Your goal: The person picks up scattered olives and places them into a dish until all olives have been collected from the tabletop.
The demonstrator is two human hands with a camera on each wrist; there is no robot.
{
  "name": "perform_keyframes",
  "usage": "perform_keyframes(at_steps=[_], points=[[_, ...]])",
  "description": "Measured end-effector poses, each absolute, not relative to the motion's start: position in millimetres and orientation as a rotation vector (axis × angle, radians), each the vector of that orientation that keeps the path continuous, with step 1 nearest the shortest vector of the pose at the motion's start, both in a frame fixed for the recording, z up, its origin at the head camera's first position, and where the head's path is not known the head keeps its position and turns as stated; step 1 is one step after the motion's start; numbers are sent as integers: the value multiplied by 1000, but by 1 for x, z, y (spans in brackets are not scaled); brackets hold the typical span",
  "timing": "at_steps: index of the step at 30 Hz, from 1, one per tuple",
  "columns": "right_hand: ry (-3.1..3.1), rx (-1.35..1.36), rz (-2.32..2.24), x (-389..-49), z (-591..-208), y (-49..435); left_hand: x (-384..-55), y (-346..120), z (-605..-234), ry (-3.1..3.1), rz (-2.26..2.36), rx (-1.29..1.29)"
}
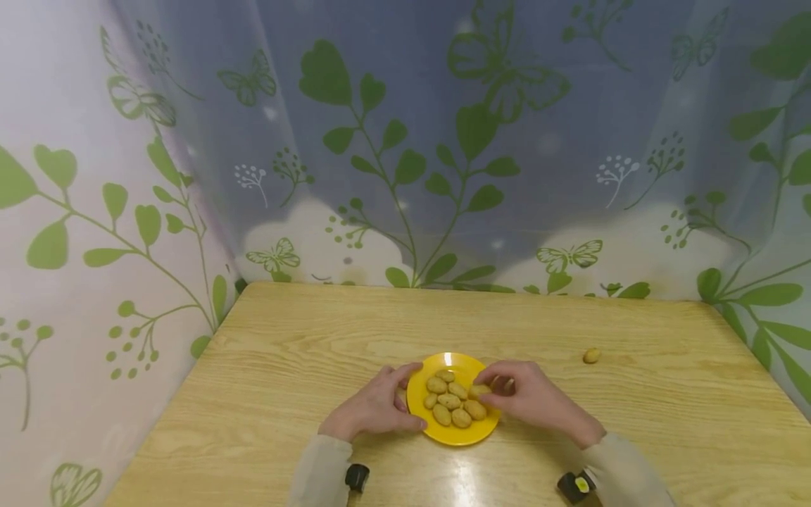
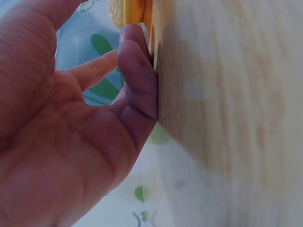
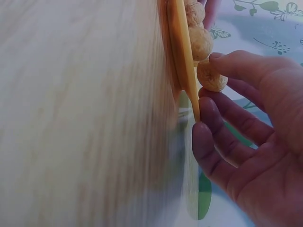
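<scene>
A round yellow plate [image 1: 456, 438] lies on the table, bearing several tan walnuts [image 1: 449, 401] with wrinkled shells. My left hand [image 1: 380, 405] holds the plate's left side, thumb at the near rim and index finger at the far rim. In the left wrist view its curled lower fingers [image 2: 137, 71] rest along the tabletop against the plate edge. My right hand [image 1: 529, 398] pinches a walnut [image 3: 211, 76] between thumb and fingers over the plate's right side. Its other fingertips [image 3: 202, 139] are right at the rim.
A single walnut [image 1: 592, 355] lies apart on the wooden table [image 1: 304, 338], to the right and beyond the plate. A curtain [image 1: 405, 211] with green leaves and butterflies hangs behind the table and at both sides. Dark wrist cameras [image 1: 575, 486] sit at both sleeves.
</scene>
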State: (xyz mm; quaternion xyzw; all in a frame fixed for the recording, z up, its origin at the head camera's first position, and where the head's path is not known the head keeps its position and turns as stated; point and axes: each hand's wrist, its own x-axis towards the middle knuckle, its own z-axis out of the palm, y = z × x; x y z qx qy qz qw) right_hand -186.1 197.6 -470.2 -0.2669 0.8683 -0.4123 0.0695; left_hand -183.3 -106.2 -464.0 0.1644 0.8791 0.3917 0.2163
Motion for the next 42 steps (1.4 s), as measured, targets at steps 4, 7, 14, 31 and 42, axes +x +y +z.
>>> perform_keyframes(at_steps=[4, 7, 14, 31, 42], points=[[2615, -798, -1220, -187, -470, 195, -184, -106, -463, 2436, 1087, 455], [2614, -791, -1204, -187, -470, 195, -184, -106, -463, 2438, 1085, 457], [2607, -803, -1197, -188, -472, 195, -183, -106, -465, 2437, 1092, 452], [2651, -780, -1264, -185, -467, 206, -183, -106, -466, 2441, 1090, 453], [2730, -736, -1287, -183, -462, 219, -181, -106, -463, 2441, 1095, 464]])
